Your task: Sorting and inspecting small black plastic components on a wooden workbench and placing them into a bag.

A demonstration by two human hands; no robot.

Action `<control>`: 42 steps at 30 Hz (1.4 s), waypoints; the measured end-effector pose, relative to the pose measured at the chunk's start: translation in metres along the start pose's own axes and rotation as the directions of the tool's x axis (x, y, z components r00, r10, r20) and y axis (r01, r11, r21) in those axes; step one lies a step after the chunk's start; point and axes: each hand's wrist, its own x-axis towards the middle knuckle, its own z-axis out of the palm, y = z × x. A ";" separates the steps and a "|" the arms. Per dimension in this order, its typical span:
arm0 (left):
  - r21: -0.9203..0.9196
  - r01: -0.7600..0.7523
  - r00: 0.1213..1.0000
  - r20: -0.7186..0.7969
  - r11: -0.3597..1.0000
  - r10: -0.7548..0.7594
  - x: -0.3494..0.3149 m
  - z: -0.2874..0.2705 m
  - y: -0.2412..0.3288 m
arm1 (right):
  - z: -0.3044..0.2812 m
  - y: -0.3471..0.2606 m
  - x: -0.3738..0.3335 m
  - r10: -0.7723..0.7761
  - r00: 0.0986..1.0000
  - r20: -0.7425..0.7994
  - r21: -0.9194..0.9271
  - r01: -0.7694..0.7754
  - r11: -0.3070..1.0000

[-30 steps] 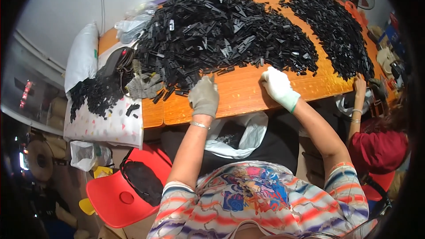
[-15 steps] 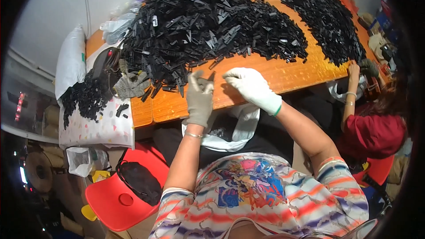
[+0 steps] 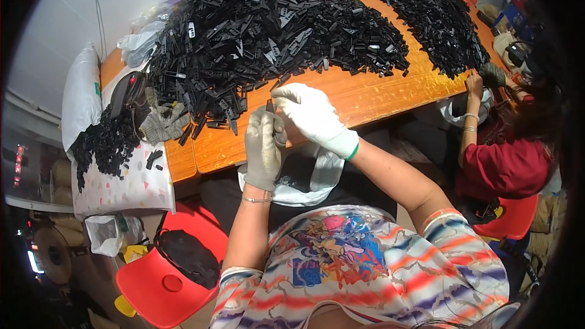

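Observation:
My left hand [image 3: 263,149], in a greyish knit glove, is closed around a small pointed black plastic piece [image 3: 270,107] that sticks up from its fingers. Close against it on the right is my right hand [image 3: 311,117], in a white glove with a green cuff. Its fingers are bent together by the tip of that piece; whatever they pinch, if anything, is hidden. Both hands are over the near edge of the wooden table [image 3: 359,100]. Beyond them spreads a large heap of black plastic pieces [image 3: 268,30]. Below, a white plastic bag [image 3: 326,176] hangs open at my lap.
A second black heap [image 3: 426,18] lies at the far right, where a co-worker's hand [image 3: 474,85] reaches in. To the left are a grey knit glove [image 3: 163,123], a smaller black pile [image 3: 106,149] and a white sack [image 3: 82,94]. A red chair [image 3: 167,286] stands lower left.
My hands have come closer together, the right one moving in to the black piece in my left. The whole view has shifted slightly.

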 end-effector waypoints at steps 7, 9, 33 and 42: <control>0.222 -0.060 0.996 -0.048 0.973 0.072 -0.001 0.003 0.001 | 0.004 -0.002 -0.002 -0.046 0.999 0.003 -0.065 0.046 0.997; 0.215 -0.059 0.996 -0.051 0.975 0.072 -0.001 0.004 0.001 | 0.004 0.000 -0.003 -0.065 0.998 -0.010 -0.055 0.064 0.996; 0.251 0.119 0.946 -0.324 0.961 -0.032 0.011 0.021 -0.029 | -0.005 0.028 0.006 -0.309 0.902 0.302 -0.595 0.432 0.678; 0.391 0.101 0.980 -0.199 0.915 -0.024 0.023 0.012 -0.016 | -0.013 0.015 0.012 -0.097 0.967 0.236 -0.590 0.222 0.776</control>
